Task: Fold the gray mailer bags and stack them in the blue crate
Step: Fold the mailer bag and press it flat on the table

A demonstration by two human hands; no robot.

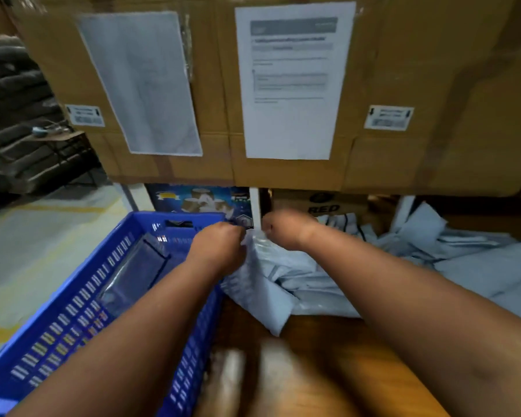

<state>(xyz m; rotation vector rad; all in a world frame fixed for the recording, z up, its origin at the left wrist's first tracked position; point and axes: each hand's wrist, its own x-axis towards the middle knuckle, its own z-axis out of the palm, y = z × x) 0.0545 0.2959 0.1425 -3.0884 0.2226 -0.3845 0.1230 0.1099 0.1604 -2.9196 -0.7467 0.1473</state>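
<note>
Over the wooden table [328,371], both arms reach forward, knuckles up. Left hand [220,248] and right hand [286,230] each pinch a gray bag's [262,284] top edge, beside the crate [73,311] and pile [463,260].

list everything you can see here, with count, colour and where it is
gray plastic mailer bag: one, gray, held up between both hands beside the crate
loose gray mailer bags: a pile, count unclear, gray, on the table at right
blue slotted plastic crate: one, blue, left of the table; a dark, glossy flat item lies inside
wooden table: one, brown, at bottom centre
large cardboard boxes: at least two, brown, stacked behind
white paper sheets: two, white, taped on the boxes
left hand: one, grips the bag's top edge
right hand: one, grips the same edge
</note>
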